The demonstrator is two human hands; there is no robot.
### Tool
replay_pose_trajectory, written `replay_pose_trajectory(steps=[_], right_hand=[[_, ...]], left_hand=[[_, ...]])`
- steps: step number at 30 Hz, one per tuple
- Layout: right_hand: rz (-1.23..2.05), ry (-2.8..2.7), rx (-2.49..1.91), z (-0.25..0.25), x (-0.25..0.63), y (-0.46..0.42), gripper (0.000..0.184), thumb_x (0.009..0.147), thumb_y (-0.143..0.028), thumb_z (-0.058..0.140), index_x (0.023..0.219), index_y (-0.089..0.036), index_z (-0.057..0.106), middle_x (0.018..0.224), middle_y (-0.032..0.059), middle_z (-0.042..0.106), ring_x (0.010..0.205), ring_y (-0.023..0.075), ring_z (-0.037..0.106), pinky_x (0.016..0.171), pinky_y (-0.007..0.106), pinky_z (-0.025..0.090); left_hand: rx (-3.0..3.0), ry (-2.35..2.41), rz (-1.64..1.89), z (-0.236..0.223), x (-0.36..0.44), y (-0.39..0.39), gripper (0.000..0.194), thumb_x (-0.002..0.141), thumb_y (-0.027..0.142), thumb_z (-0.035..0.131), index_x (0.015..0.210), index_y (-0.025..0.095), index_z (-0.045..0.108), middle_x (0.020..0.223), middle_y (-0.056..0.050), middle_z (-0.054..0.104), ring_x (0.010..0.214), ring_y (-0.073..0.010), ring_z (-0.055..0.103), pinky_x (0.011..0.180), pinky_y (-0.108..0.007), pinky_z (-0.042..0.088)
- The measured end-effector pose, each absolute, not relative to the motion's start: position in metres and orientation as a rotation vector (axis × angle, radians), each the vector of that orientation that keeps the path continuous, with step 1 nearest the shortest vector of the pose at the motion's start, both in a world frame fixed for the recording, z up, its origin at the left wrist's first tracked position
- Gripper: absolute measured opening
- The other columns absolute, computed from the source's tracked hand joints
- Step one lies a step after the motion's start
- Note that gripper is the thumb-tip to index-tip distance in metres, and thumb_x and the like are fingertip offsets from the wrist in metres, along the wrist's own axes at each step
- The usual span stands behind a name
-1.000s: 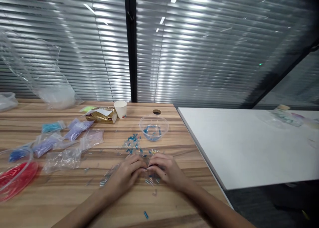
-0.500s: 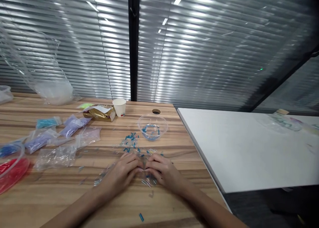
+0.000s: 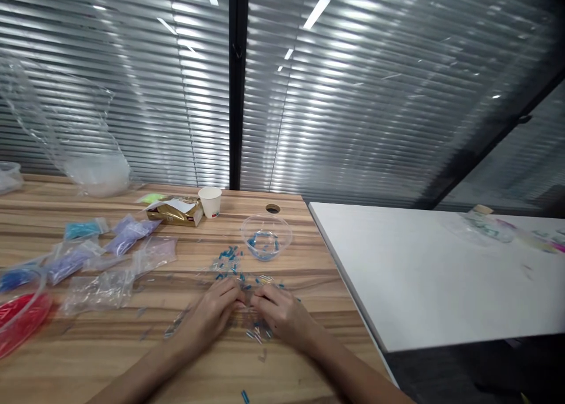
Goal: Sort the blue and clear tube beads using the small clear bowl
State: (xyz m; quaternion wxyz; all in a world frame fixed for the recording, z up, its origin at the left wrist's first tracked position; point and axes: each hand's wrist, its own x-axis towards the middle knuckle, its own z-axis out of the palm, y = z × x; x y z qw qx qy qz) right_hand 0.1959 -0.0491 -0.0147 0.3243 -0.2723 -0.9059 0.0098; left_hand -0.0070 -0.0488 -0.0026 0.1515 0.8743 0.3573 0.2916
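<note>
My left hand and my right hand are over the wooden table with bent fingers pinched, fingertips close to each other. Whatever is between them is too small or hidden to make out. Around them lie loose blue tube-shaped pieces, thickest just beyond the left hand. Silvery and pinkish pieces lie below the fingertips, partly covered by my right hand. Beyond the hands stands a clear round bowl with blue pieces inside.
Clear and purple bags, a teal bag and a red container lie left. A gold box and paper cup stand behind. A white table adjoins on the right.
The view has tilted, so the table sits a little lower in the picture. My hands keep nearly the same pinched pose, the fingertips now slightly farther apart.
</note>
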Motion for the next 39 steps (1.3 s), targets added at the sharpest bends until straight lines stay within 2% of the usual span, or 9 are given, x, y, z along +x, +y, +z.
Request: replay_pose_trajectory(steps=[10, 20, 28, 39], right_hand=[[-0.003, -2.442, -0.660, -0.016, 0.192, -0.044, 0.019, 0.093, -0.013, 0.039, 0.089, -0.015, 0.057, 0.080, 0.0039, 0.060, 0.072, 0.0136, 0.054, 0.062, 0.021, 0.044], [0.024, -2.438, -0.646, -0.014, 0.197, -0.047, 0.014, 0.092, -0.013, 0.043, 0.091, -0.015, 0.057, 0.082, 0.0051, 0.060, 0.077, 0.0151, 0.056, 0.066, 0.022, 0.045], [0.140, -2.369, -0.787, -0.018, 0.203, -0.046, 0.014, 0.088, -0.010, 0.047, 0.090, -0.017, 0.058, 0.084, 0.0044, 0.058, 0.072, 0.0143, 0.054, 0.063, 0.022, 0.045], [0.074, -2.423, -0.780, -0.013, 0.205, -0.038, 0.013, 0.088, -0.008, 0.049, 0.088, -0.016, 0.060, 0.083, 0.0028, 0.055, 0.068, 0.0120, 0.053, 0.062, 0.021, 0.044]], left_hand=[[2.574, 0.946, 0.818, -0.009, -0.013, -0.043, 0.026, 0.093, 0.014, 0.034, 0.080, 0.018, 0.056, 0.077, -0.003, 0.059, 0.072, -0.0157, 0.052, 0.068, -0.026, 0.039], [2.539, 0.954, 0.797, -0.017, -0.025, -0.037, 0.021, 0.092, 0.013, 0.041, 0.087, 0.020, 0.059, 0.081, -0.003, 0.062, 0.076, -0.0160, 0.054, 0.071, -0.026, 0.039], [2.517, 0.983, 0.806, -0.003, -0.021, -0.042, 0.022, 0.090, 0.009, 0.038, 0.079, 0.018, 0.055, 0.077, -0.002, 0.060, 0.073, -0.0142, 0.054, 0.068, -0.023, 0.040], [2.590, 1.038, 0.849, 0.004, -0.015, -0.046, 0.021, 0.089, 0.015, 0.039, 0.074, 0.016, 0.054, 0.075, -0.004, 0.059, 0.073, -0.0158, 0.054, 0.070, -0.026, 0.042]])
